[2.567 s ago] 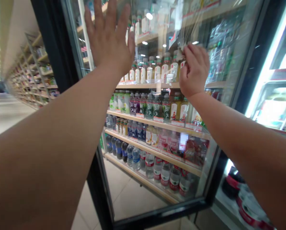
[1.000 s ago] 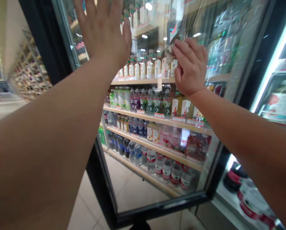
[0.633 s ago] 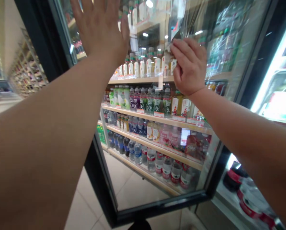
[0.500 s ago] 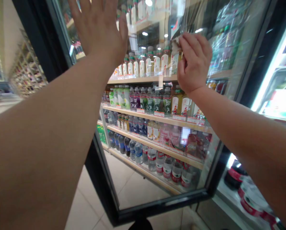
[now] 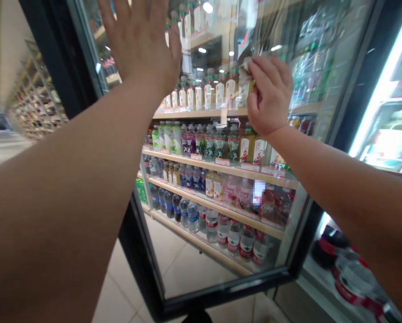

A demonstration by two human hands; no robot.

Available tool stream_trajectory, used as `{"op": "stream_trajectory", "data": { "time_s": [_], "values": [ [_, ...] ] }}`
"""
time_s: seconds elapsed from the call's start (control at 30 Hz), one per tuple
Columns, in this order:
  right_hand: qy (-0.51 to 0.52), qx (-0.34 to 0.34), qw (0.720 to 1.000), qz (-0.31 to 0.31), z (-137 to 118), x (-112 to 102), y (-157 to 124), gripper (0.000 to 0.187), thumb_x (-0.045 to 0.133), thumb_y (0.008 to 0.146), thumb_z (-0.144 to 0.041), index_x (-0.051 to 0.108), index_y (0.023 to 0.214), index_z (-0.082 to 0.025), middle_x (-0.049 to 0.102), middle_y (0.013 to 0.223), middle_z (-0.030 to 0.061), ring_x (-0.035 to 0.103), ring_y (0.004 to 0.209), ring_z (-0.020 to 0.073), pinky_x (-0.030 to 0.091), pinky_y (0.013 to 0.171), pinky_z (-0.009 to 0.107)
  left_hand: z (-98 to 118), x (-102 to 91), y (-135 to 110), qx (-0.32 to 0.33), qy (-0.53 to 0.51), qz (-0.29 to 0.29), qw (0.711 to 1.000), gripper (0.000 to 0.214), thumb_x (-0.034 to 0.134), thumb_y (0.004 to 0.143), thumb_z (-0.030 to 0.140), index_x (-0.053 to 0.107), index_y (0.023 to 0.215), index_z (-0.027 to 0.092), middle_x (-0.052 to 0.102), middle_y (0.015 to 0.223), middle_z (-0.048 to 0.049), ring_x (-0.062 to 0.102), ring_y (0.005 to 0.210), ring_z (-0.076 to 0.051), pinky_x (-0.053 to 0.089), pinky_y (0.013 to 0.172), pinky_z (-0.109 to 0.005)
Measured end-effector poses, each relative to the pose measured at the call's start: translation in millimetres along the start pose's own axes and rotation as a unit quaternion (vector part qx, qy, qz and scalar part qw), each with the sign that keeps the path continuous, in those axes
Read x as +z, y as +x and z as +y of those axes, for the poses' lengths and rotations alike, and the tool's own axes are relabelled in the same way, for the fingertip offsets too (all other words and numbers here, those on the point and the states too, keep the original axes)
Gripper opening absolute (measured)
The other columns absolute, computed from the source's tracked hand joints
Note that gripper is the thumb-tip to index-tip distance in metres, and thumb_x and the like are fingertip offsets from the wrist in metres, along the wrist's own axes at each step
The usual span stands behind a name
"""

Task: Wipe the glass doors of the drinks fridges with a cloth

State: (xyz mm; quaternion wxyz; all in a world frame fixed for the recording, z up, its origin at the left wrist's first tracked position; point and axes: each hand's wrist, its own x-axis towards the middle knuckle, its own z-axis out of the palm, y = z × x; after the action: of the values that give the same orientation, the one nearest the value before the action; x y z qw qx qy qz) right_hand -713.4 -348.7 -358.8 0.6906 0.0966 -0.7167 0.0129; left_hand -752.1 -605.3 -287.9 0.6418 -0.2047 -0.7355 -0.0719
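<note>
My left hand (image 5: 142,42) lies flat and open against the glass of an open fridge door (image 5: 201,269), fingers spread, near its left edge. My right hand (image 5: 270,96) is closed on a small crumpled white cloth (image 5: 245,71) pressed to the same glass, near the door's upper middle. The glass mirrors store shelves with several drink bottles (image 5: 207,148).
The door's black frame (image 5: 133,251) runs down the left and along the bottom. To the right is the lit fridge interior (image 5: 389,130) with red-labelled bottles (image 5: 349,278) low down. A store aisle with shelves (image 5: 35,107) stretches away at the left over a tiled floor (image 5: 120,296).
My right hand has rubbed the cloth left, right and slightly down over the glass in small strokes. My left hand has stayed flat on the glass.
</note>
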Motion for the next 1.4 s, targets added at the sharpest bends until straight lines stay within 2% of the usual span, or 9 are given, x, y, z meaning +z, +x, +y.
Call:
{"op": "stream_trajectory", "data": {
  "time_s": [0.17, 0.33, 0.5, 0.83, 1.0, 1.1, 1.2, 1.3, 1.4],
  "values": [
    [-0.016, -0.015, 1.000, 0.018, 4.2, 5.2, -0.7, 0.053, 0.040, 0.090, -0.033, 0.052, 0.140, -0.046, 0.047, 0.149, -0.0198, 0.038, 0.144, 0.0175, 0.025, 0.128, 0.043, -4.3, 5.1, 0.7, 0.019, 0.015, 0.011, 1.000, 0.051, 0.020, 0.110, 0.045, 0.010, 0.159, 0.040, 0.008, 0.170, 0.0016, -0.046, 0.115, 0.011, -0.012, 0.122, -0.025],
    [-0.040, 0.027, 0.996, 0.077, 8.6, 5.9, -0.6, 0.054, 0.036, 0.092, -0.024, 0.056, 0.142, -0.022, 0.051, 0.150, -0.0021, 0.039, 0.143, 0.0230, 0.027, 0.127, 0.050, -6.9, 13.7, 7.5, 0.007, 0.033, 0.016, 0.999, 0.049, 0.018, 0.111, 0.046, 0.013, 0.159, 0.035, 0.007, 0.170, 0.0031, -0.055, 0.100, 0.008, -0.040, 0.089, -0.007],
    [-0.051, -0.095, 0.994, -0.025, 0.9, 0.0, -6.0, 0.053, 0.036, 0.096, -0.030, 0.050, 0.147, -0.030, 0.045, 0.154, -0.0083, 0.035, 0.147, 0.0200, 0.029, 0.127, 0.048, -5.3, 14.1, 10.4, 0.000, 0.059, 0.012, 0.998, 0.050, 0.014, 0.111, 0.048, 0.006, 0.159, 0.038, 0.004, 0.169, 0.0046, -0.057, 0.098, 0.006, -0.044, 0.084, -0.007],
    [-0.047, 0.018, 0.998, 0.043, 16.1, 14.5, 3.6, 0.052, 0.029, 0.098, -0.034, 0.052, 0.145, -0.033, 0.044, 0.153, -0.0122, 0.032, 0.149, 0.0178, 0.023, 0.131, 0.047, -7.3, 21.7, 12.8, 0.006, 0.072, 0.033, 0.997, 0.049, 0.022, 0.112, 0.046, 0.010, 0.159, 0.035, 0.004, 0.169, 0.0052, -0.060, 0.098, 0.002, -0.046, 0.088, -0.011],
    [-0.017, 0.070, 0.996, 0.056, -14.9, 29.3, 35.8, 0.063, 0.011, 0.100, -0.037, 0.056, 0.143, -0.024, 0.047, 0.153, -0.0022, 0.035, 0.150, 0.0229, 0.027, 0.130, 0.052, -9.9, 33.2, 17.1, 0.017, 0.064, 0.065, 0.996, 0.050, 0.020, 0.112, 0.049, 0.015, 0.159, 0.034, 0.007, 0.169, 0.0031, -0.060, 0.105, 0.002, -0.046, 0.093, -0.015],
    [0.032, 0.079, 0.995, 0.047, -50.5, 36.3, 58.6, 0.062, 0.005, 0.101, -0.040, 0.050, 0.144, -0.044, 0.046, 0.150, -0.0149, 0.033, 0.150, 0.0152, 0.028, 0.132, 0.047, -12.3, 38.2, 19.0, 0.018, 0.046, 0.097, 0.994, 0.049, 0.017, 0.112, 0.050, 0.022, 0.158, 0.036, 0.012, 0.169, 0.0059, -0.058, 0.111, 0.004, -0.044, 0.096, -0.016],
    [0.083, 0.099, 0.991, 0.028, -81.2, 35.6, 72.9, 0.061, 0.006, 0.101, -0.040, 0.048, 0.145, -0.044, 0.042, 0.151, -0.0192, 0.027, 0.152, 0.0090, 0.022, 0.134, 0.038, -14.5, 35.0, 13.8, 0.026, -0.006, 0.117, 0.993, 0.048, 0.015, 0.112, 0.043, 0.027, 0.158, 0.035, 0.024, 0.167, 0.0088, -0.029, 0.144, 0.006, -0.025, 0.118, -0.019],
    [0.154, 0.105, 0.982, 0.005, -96.0, 30.0, 80.1, 0.063, 0.005, 0.101, -0.037, 0.046, 0.149, -0.035, 0.040, 0.154, -0.0161, 0.027, 0.151, 0.0046, 0.024, 0.133, 0.031, -14.5, 25.2, -2.3, 0.139, -0.090, 0.097, 0.981, 0.054, 0.027, 0.109, 0.041, 0.029, 0.159, 0.022, 0.035, 0.163, 0.0009, 0.023, 0.152, -0.009, 0.019, 0.128, -0.031],
    [0.213, 0.104, 0.971, -0.010, -91.8, 20.7, 80.5, 0.059, 0.009, 0.102, -0.039, 0.042, 0.150, -0.034, 0.040, 0.155, -0.0146, 0.030, 0.149, 0.0020, 0.030, 0.129, 0.026, -12.4, 18.1, -21.9, 0.254, -0.127, 0.009, 0.959, 0.060, 0.049, 0.099, 0.048, 0.041, 0.154, 0.024, 0.045, 0.157, -0.0019, 0.032, 0.150, -0.024, 0.029, 0.125, -0.047]
  ]
}}
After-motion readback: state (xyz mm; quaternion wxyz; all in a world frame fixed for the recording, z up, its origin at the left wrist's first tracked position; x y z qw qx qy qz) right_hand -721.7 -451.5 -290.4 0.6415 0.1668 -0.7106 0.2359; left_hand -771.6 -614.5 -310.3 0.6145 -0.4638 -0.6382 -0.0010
